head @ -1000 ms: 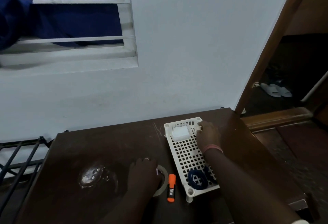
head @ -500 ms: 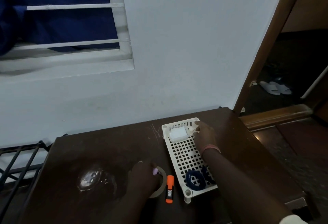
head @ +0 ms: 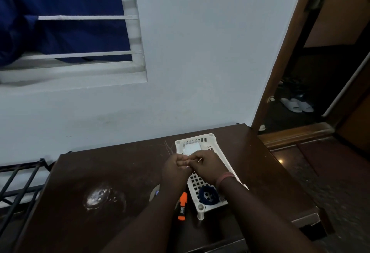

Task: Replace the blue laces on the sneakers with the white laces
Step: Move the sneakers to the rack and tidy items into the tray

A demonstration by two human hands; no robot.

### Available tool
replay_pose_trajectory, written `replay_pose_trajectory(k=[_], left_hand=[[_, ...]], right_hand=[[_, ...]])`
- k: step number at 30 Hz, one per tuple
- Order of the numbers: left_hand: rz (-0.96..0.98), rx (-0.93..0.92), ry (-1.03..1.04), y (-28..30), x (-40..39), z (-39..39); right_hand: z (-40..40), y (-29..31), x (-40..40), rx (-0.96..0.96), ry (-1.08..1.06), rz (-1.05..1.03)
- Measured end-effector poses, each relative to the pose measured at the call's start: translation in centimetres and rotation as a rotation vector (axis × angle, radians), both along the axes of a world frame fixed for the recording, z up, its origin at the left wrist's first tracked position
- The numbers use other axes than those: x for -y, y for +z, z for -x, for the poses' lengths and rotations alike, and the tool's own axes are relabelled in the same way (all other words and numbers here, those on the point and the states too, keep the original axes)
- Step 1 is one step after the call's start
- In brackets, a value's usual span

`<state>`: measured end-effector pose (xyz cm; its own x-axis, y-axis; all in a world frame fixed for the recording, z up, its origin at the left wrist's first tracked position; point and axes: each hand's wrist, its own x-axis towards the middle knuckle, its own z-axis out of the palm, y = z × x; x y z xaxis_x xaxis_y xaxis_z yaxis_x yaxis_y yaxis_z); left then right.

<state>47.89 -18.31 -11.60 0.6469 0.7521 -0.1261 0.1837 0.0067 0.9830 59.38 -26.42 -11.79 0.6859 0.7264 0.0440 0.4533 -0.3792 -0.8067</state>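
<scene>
- Hands met above the middle of a white perforated basket (head: 217, 153); we saw the left hand (head: 176, 169) and the right hand (head: 208, 165) touching, fingers curled inward.
- Between the fingertips we made out a small pale item with a thin tip poking out toward the right; both hands seemed to pinch it, but it was too small and dim for us to name.
- We found the blue laces (head: 208, 195) coiled in the near end of the basket, just left of the right forearm.
- A white folded bundle (head: 191, 148) lay in the far end of the basket; we could not tell whether it was the white laces.
- The basket stood on a dark wooden table (head: 112, 174), toward its right side.
- An orange marker (head: 182, 205) lay on the table just left of the basket's near corner.
- A tape roll (head: 154, 192) showed partly from under the left forearm.
- We noted a pink band (head: 225, 178) on the right wrist.
- Pale slippers (head: 296, 104) sat on the floor beyond the doorway, far right.
</scene>
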Motion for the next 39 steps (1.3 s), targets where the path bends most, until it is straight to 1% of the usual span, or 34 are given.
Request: replay_pose_trajectory(k=[2, 5, 7, 9, 11, 14, 20, 23, 26, 30, 32, 35, 37, 39], left_hand=[[-0.001, 0.029, -0.012, 0.5, 0.5, -0.6], [-0.057, 0.003, 0.006, -0.2, 0.3, -0.8], [-0.191, -0.082, 0.059, -1.7, -0.7, -0.1], [-0.383, -0.217, 0.073, -3.5, -1.9, 1.5], [-0.508, -0.337, 0.035, -4.9, -3.1, 3.6], [-0.602, -0.445, -0.061, -6.5, -4.5, 6.0], [-0.687, -0.488, -0.232, -7.8, -5.1, 7.4], [-0.699, -0.516, -0.273, -8.0, -5.2, 7.3], [-0.69, -0.533, -0.276, -7.8, -5.2, 6.9], [-0.587, -0.484, -0.192, -7.6, -5.0, 6.8], [-0.512, -0.418, -0.11, -7.5, -4.9, 6.7], [-0.355, -0.306, 0.035, -5.8, -4.2, 5.5], [-0.206, -0.187, 0.093, -4.1, -3.3, 4.1], [-0.074, -0.049, 0.075, -2.5, -2.1, 2.5]], right_hand=[[-0.4, 0.0, 0.2, -0.039, -0.01, -0.01], [-2.5, 0.0, 0.8, -0.085, -0.137, -0.052], [-4.3, 0.1, 1.5, -0.043, -0.259, -0.021], [-6.5, -0.6, 1.8, 0.022, -0.356, 0.047], [-8.4, -1.8, 1.3, 0.098, -0.362, 0.104], [-9.8, -3.5, 0.2, 0.204, -0.314, 0.18], [-10.8, -4.8, -1.8, 0.286, -0.278, 0.23], [-10.9, -5.5, -2.3, 0.31, -0.29, 0.247], [-10.9, -5.7, -2.4, 0.331, -0.296, 0.254], [-10.0, -5.0, -2.1, 0.317, -0.307, 0.226], [-8.9, -4.6, -1.7, 0.303, -0.337, 0.184], [-6.4, -3.5, -0.9, 0.235, -0.367, 0.062], [-4.2, -2.8, -0.7, 0.201, -0.279, 0.021], [-1.6, -2.2, -0.7, 0.177, -0.139, 0.013]])
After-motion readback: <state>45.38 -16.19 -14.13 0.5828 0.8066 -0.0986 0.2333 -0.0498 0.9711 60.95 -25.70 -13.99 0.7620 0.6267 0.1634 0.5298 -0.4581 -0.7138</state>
